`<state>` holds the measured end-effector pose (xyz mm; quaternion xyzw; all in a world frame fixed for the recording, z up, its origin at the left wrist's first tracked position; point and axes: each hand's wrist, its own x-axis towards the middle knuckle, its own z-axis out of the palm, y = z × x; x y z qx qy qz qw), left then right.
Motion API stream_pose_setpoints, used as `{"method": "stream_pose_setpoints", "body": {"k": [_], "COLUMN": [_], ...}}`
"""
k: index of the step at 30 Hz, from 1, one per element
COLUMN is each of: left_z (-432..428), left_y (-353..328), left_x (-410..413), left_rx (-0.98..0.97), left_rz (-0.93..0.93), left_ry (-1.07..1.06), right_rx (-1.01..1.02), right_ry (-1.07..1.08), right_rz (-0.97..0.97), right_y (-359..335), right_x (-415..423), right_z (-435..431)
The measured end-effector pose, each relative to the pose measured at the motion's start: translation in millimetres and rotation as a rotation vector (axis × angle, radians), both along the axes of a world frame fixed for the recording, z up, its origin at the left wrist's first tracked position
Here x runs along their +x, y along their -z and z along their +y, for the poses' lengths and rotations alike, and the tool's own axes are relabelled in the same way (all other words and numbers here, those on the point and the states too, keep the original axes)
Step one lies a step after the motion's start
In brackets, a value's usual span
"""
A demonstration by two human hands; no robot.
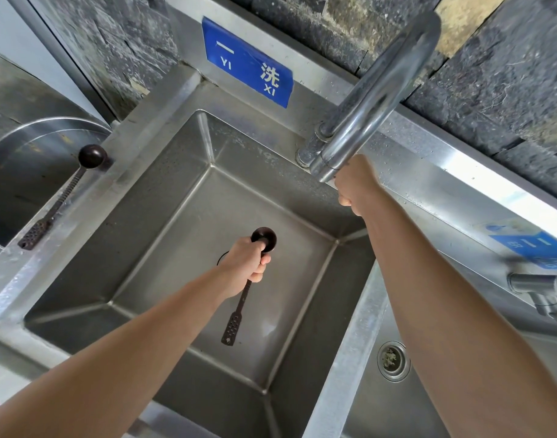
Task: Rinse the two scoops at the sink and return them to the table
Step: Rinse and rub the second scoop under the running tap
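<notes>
My left hand point(247, 263) grips a dark brown long-handled scoop point(239, 303) just below its round bowl and holds it over the steel sink basin point(176, 222); the perforated handle end points toward me. A second identical scoop point(60, 197) lies on the sink's left rim, bowl at the far end. My right hand point(356, 188) is closed behind the spout of the chrome faucet point(365, 99), at the tap's base; what it grips is hidden. No water is visibly running.
A blue sign point(248, 63) is fixed to the backsplash. A round steel lid or pot point(27, 172) sits left of the sink. A second basin with a drain strainer point(393, 360) and another tap point(543, 294) lie to the right.
</notes>
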<state>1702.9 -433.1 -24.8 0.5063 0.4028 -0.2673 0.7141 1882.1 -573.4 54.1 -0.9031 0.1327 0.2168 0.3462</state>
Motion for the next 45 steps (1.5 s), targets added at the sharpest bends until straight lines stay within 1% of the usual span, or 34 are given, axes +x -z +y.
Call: {"method": "stream_pose_setpoints", "body": {"k": [4, 6, 10, 16, 18, 20, 23, 26, 30, 32, 35, 37, 38, 40, 41, 42, 43, 45], "left_z": [2, 3, 6, 8, 6, 3, -3, -9, -13, -12, -8, -4, -2, 2, 4, 7, 11, 19], "left_y": [-1, -4, -13, -42, -52, -63, -84, -105, -120, -125, -134, -140, -142, -145, -147, -149, -151, -154], "left_x": [-3, -4, -6, -11, -16, -21, -25, -22, -27, -29, -25, -20, -19, -17, -17, -17, -17, -17], "left_rx": [-0.011, -0.014, -0.01, -0.036, -0.042, -0.061, -0.106, -0.112, -0.176, -0.171, -0.149, -0.075, -0.001, 0.209, 0.296, 0.346, 0.357, 0.331], "left_rz": [0.004, 0.006, -0.01, -0.07, -0.082, -0.086, -0.089, -0.175, -0.275, -0.319, -0.371, -0.386, -0.393, -0.413, -0.429, -0.445, -0.456, -0.454], "left_ry": [-0.002, -0.006, -0.024, -0.031, -0.023, -0.019, -0.011, -0.009, -0.059, -0.105, -0.154, -0.134, -0.095, 0.039, 0.105, 0.156, 0.189, 0.245], "right_rx": [-0.02, 0.038, 0.137, 0.182, 0.209, 0.285, 0.352, 0.461, 0.575, 0.66, 0.794, 0.84, 0.844, 0.826, 0.769, 0.651, 0.484, 0.171], "right_ry": [-0.007, -0.007, 0.085, 0.258, 0.308, 0.308, 0.227, 0.148, 0.019, 0.068, 0.161, 0.205, 0.232, 0.25, 0.218, 0.145, 0.046, -0.117], "right_rz": [0.036, 0.063, 0.038, -0.044, -0.036, 0.02, 0.174, 0.249, 0.325, 0.357, 0.318, 0.294, 0.304, 0.325, 0.3, 0.226, 0.118, -0.084], "right_y": [0, 1, -4, -19, -19, -18, -21, -29, -47, -53, -56, -58, -60, -62, -63, -63, -64, -66], "right_x": [4, 5, -5, -63, -92, -121, -165, -203, -244, -261, -274, -275, -273, -268, -266, -262, -259, -248], "right_z": [0, -1, -4, -17, -24, -27, -23, -11, 9, 19, 29, 33, 32, 28, 25, 21, 15, 1]}}
